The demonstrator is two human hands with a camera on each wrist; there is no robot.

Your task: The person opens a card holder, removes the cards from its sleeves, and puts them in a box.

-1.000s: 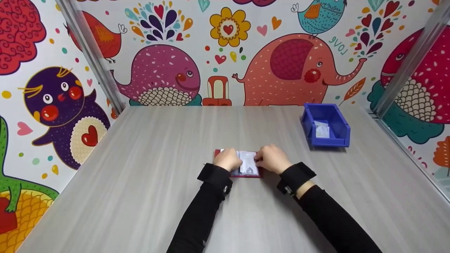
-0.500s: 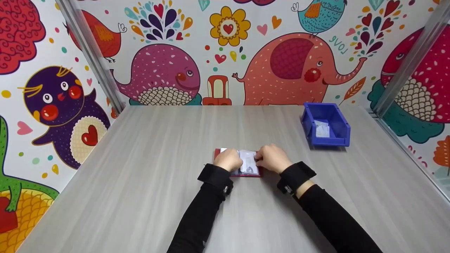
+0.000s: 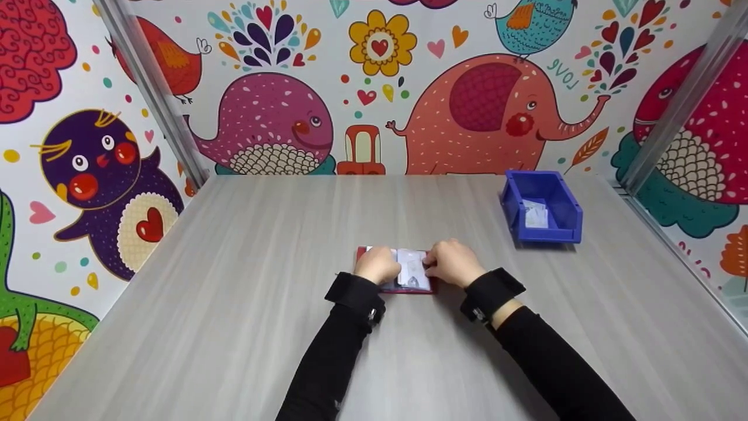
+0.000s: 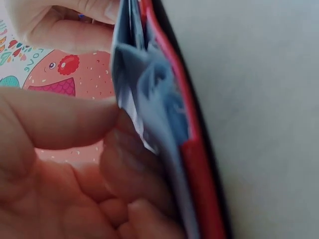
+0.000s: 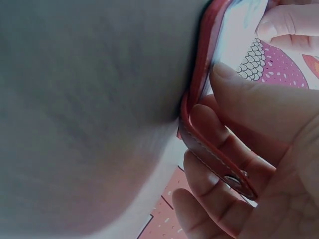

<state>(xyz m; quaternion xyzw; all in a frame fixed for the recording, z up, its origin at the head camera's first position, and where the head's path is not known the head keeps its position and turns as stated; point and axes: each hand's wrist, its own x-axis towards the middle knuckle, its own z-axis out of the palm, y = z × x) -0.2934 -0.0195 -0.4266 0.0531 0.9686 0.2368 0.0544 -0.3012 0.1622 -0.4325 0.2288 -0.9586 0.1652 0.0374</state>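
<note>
A red card holder (image 3: 360,254) lies spread on the table beneath both hands. White printed cards (image 3: 412,269) show in its right half. My left hand (image 3: 376,265) pinches the clear plastic sleeves (image 4: 130,74) between thumb and fingers. In the left wrist view, the sleeves stand a little apart from the red cover (image 4: 204,199). With thumb and fingertips, my right hand (image 3: 454,263) grips the holder's right edge. Across those fingers runs the holder's strap (image 5: 214,159), with a metal snap (image 5: 232,180) near its end. The left hand hides much of the left half.
A blue plastic bin (image 3: 549,235) stands at the back right of the table (image 3: 245,245), with several white cards (image 3: 535,215) inside. Walls with cartoon animals rise behind the table and at both sides.
My left hand has shifted very slightly to the left over the holder. The right hand keeps its place at the right edge.
</note>
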